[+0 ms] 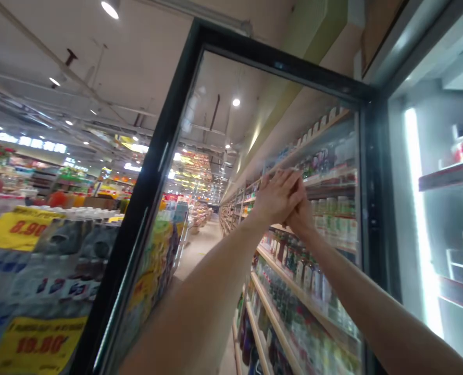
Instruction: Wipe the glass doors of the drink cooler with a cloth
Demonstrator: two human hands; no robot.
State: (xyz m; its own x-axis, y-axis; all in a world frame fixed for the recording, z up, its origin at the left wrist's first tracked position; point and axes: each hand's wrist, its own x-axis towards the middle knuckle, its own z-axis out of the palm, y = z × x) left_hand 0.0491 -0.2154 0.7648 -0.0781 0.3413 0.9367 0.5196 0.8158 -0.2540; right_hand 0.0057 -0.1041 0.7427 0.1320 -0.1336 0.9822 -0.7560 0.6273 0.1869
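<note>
From my head view, my left hand point(277, 198) and right hand point(300, 211) overlap with fingers bent, right of the middle of the glass door point(157, 166) and below its frame's top edge; I cannot tell whether they grip anything between them or touch the pane. The door stands swung out from the lit cooler point(421, 219) at its right edge, and shelves of bottles point(305, 273) show in the glass. Beyond its left edge I see packed bottles point(55, 281) and yellow price signs point(20, 229).
</note>
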